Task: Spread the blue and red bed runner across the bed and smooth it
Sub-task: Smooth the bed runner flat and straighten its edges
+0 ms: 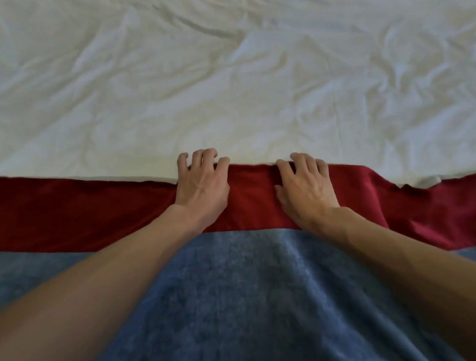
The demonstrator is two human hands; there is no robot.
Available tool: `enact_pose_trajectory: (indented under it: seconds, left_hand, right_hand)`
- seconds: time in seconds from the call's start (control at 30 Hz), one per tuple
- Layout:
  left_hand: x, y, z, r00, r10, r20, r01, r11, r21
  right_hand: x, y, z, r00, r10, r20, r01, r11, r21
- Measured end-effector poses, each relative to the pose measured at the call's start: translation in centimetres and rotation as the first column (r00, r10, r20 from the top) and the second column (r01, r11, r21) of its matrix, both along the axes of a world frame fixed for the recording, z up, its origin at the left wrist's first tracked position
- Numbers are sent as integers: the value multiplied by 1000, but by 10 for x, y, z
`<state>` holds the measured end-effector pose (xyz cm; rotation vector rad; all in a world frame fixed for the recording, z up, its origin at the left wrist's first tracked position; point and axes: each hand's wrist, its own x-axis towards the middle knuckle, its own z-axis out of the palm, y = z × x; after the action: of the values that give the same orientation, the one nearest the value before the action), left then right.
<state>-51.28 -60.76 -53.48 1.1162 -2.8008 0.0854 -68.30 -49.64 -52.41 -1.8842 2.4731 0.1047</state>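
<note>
The bed runner [252, 262] lies across the lower half of the frame, its red band toward the middle and its blue part below. The frame's left, right and bottom edges cut it off, so its ends cannot be seen. At the centre, the left hand [202, 186] and right hand [305, 189] rest on the red band. Each hand's grip is bent fingers hooked over the band's far edge. The right hand's fingers sit on a small raised fold. Both thumbs are tucked out of sight, so a pinch from beneath cannot be confirmed. Right of the right hand the red edge dips and rumples. Bare forearms [99, 298] hide part of the blue. A wrinkled white sheet [225, 70] fills the upper frame.
</note>
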Motion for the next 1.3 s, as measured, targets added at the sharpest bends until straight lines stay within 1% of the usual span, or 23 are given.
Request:
enact_pose_trajectory:
  seconds: [0.13,0.27,0.43,0.53,0.6,0.67,0.77,0.87,1.07,1.17,1.23,1.3]
  left_hand:
    - [-3,40,6,998,-58,-36,58,998,16]
    - [-1,88,7,995,-77,-59,79,997,24]
    - [12,162,16,993,-84,-86,89,994,64]
    - [25,208,20,990,-103,-94,112,989,97]
    - [37,237,20,987,-125,-99,136,983,124]
    - [51,263,22,979,-138,-152,160,977,144]
    - [74,291,24,953,-212,-216,240,964,116]
    - [94,306,19,931,-299,-208,320,945,73]
    - [125,329,15,940,-270,-208,286,957,49]
    - [140,342,15,923,-333,-192,340,940,8]
    - [146,347,12,923,-354,-152,357,934,-8]
    - [147,349,10,939,-340,-45,341,940,10]
  right_hand:
    - [9,30,11,995,89,44,-86,994,-64]
    - [14,78,14,989,131,69,-122,986,-114]
    - [26,160,21,984,112,139,-98,989,-108]
    - [39,215,20,977,165,137,-149,981,-122]
    - [50,248,15,968,185,169,-166,979,-122]
    - [63,274,10,963,195,187,-169,975,-147]
    - [78,299,7,965,184,188,-140,964,-226]
    - [90,319,8,969,165,183,-112,956,-269]
    - [116,350,4,983,151,105,-129,973,-194]
    - [128,361,4,988,147,48,-138,978,-154]
    - [136,365,4,988,155,11,-153,984,-91]
    - [142,364,2,992,124,-12,-124,992,-32]
